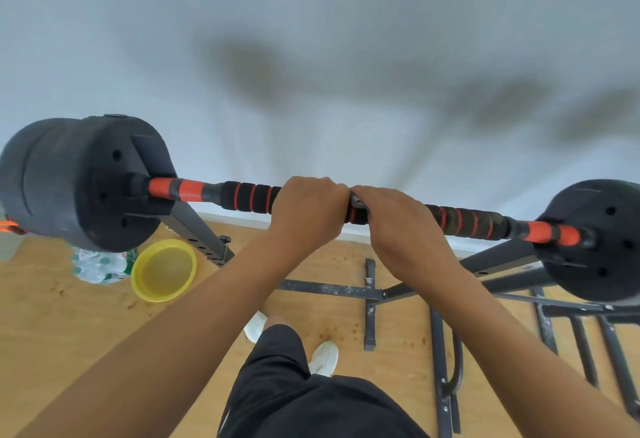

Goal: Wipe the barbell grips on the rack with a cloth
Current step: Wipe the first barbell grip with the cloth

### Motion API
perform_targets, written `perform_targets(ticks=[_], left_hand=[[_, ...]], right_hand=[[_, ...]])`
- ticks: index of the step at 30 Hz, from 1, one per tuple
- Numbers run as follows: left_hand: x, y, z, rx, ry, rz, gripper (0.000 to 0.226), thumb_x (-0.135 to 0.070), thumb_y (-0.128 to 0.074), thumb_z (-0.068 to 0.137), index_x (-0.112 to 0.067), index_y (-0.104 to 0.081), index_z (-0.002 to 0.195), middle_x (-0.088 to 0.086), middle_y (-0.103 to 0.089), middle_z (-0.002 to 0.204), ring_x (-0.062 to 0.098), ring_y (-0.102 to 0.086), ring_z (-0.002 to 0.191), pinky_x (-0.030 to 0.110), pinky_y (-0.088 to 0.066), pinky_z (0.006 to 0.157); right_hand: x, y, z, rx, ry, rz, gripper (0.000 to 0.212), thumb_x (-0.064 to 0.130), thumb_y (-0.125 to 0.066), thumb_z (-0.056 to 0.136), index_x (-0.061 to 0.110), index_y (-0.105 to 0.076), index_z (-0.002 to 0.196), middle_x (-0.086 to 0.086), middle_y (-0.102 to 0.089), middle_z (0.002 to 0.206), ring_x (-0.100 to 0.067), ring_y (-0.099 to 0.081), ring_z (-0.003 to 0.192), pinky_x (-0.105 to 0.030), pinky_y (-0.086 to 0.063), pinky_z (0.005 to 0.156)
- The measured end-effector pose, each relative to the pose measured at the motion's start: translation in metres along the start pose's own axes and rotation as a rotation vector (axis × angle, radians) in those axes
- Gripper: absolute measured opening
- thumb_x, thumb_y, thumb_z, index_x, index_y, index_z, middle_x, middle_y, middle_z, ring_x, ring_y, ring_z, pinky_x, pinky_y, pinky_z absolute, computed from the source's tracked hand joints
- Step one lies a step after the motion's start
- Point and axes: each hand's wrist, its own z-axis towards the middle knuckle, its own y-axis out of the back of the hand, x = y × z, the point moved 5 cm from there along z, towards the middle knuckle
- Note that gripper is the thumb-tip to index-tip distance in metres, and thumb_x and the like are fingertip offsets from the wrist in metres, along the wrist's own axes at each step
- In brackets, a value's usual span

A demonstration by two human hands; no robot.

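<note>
A barbell (249,196) lies across a black rack, its black foam grips ringed with orange, with round black weights at the left (79,181) and right (595,240) ends. My left hand (304,212) grips the bar at its middle, fingers curled over the top. Right beside it, my right hand (391,226) is curled round the bar too, touching the left hand. A small grey bit (356,201) shows between the hands; I cannot tell if it is the cloth. The right foam grip (464,221) looks darker than the left one.
The rack's black arms (194,226) and floor frame (329,288) stand on a wooden floor. A yellow bowl (162,269) and a plastic-wrapped pack (97,264) sit on the floor at the left. More black bars (588,333) lie at the right. A white wall is behind.
</note>
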Motion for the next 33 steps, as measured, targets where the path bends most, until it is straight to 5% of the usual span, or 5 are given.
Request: perform_targets(ticks=[8, 15, 22, 24, 33], left_hand=[[0.013, -0.01, 0.032, 0.601, 0.006, -0.32, 0.027, -0.041, -0.078, 0.079, -0.023, -0.058, 0.075, -0.005, -0.067, 0.061, 0.012, -0.064, 0.053, 0.026, -0.046, 0.054], [0.019, -0.015, 0.034, 0.8, -0.021, -0.581, 0.035, -0.037, -0.084, 0.081, -0.009, -0.065, 0.069, -0.001, -0.06, 0.05, 0.018, -0.058, 0.044, 0.03, -0.052, 0.059], [0.019, 0.005, 0.023, 0.424, -0.122, -0.405, 0.04, -0.06, -0.075, 0.079, -0.023, -0.064, 0.09, -0.007, -0.069, 0.072, 0.012, -0.067, 0.063, 0.029, -0.056, 0.064], [0.017, 0.01, 0.017, 0.255, -0.155, -0.368, 0.04, -0.06, -0.074, 0.08, -0.027, -0.056, 0.093, -0.01, -0.061, 0.077, 0.012, -0.061, 0.069, 0.03, -0.052, 0.065], [-0.014, 0.018, 0.0, 0.028, -0.184, -0.362, 0.029, -0.053, -0.057, 0.095, -0.026, -0.047, 0.097, -0.01, -0.055, 0.082, 0.016, -0.056, 0.069, 0.031, -0.045, 0.063]], right_hand=[[-0.004, -0.001, -0.01, -0.073, 0.014, -0.036, 0.053, -0.004, -0.051, 0.086, 0.014, -0.058, 0.136, -0.001, -0.067, 0.117, -0.024, -0.058, 0.108, -0.031, -0.042, 0.077], [-0.002, 0.017, -0.031, -0.067, 0.063, -0.124, 0.065, -0.011, -0.064, 0.085, 0.017, -0.056, 0.143, 0.0, -0.057, 0.146, -0.009, -0.043, 0.137, -0.028, -0.029, 0.111], [-0.026, 0.033, -0.066, 0.16, -0.323, 0.296, 0.034, 0.012, -0.035, 0.104, 0.025, -0.066, 0.101, 0.008, -0.063, 0.078, -0.01, -0.06, 0.07, -0.017, -0.048, 0.064], [-0.053, 0.044, -0.067, -0.056, -0.463, 0.247, 0.034, 0.019, -0.031, 0.107, 0.021, -0.06, 0.089, 0.004, -0.054, 0.061, -0.01, -0.051, 0.053, -0.016, -0.045, 0.053], [-0.065, 0.067, -0.045, -0.162, -0.365, 0.45, 0.032, 0.035, -0.069, 0.093, 0.035, -0.052, 0.121, 0.021, -0.063, 0.104, 0.006, -0.06, 0.097, -0.013, -0.045, 0.075]])
